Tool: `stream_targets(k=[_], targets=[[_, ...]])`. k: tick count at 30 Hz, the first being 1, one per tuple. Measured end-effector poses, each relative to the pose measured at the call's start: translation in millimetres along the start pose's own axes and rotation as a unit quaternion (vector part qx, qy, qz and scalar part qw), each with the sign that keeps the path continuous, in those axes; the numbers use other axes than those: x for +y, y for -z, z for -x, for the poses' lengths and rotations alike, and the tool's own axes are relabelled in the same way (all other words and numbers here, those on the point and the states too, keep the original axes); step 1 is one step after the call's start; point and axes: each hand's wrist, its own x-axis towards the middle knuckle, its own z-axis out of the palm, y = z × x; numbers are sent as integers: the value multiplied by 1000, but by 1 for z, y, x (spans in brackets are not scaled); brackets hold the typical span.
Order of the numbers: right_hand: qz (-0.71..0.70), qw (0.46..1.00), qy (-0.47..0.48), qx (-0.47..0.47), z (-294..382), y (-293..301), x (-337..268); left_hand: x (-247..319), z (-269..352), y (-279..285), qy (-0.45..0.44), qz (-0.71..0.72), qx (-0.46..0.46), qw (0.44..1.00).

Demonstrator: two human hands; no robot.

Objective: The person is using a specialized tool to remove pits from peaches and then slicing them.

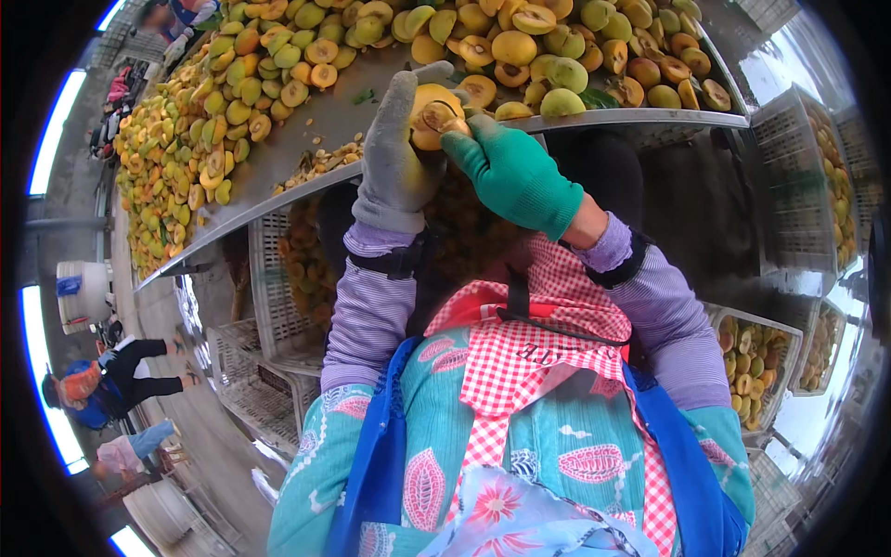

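My left hand [398, 153], in a grey work glove, holds a cut yellow stone fruit [426, 117] with its open face towards my right hand. My right hand [518, 174], in a green knitted glove, has its thumb and fingers at the fruit's pit area; a thin curved dark edge shows there, but the tool it belongs to is mostly hidden. Both hands are above the near rim of a metal table [592, 122]. Halved yellow-green fruit [515, 49] lies heaped behind them, and loose pits [334, 159] lie near the rim at the left.
Plastic crates of fruit stand below the table [275, 278] and at the right [800, 181], [759, 362]. An empty-looking grey crate [257, 383] is at my lower left. A co-worker [184, 21] is at the table's far left; other people [90, 390] are farther off.
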Motion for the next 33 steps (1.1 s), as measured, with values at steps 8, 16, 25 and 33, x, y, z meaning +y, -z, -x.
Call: stream_targets(k=[8,16,25,33], targets=[[36,999,15,-34,7,9,-11,4,15,-3,-77,-190,-16,979],[-88,988,81,-97,10,5,1,29,27,0,-192,-297,-78,932],[-295,954,-46,-15,31,-29,-2,33,19,-16,4,-89,-38,995],[-350,896,-255,-98,30,-10,-29,35,11,-25,69,-128,13,989]])
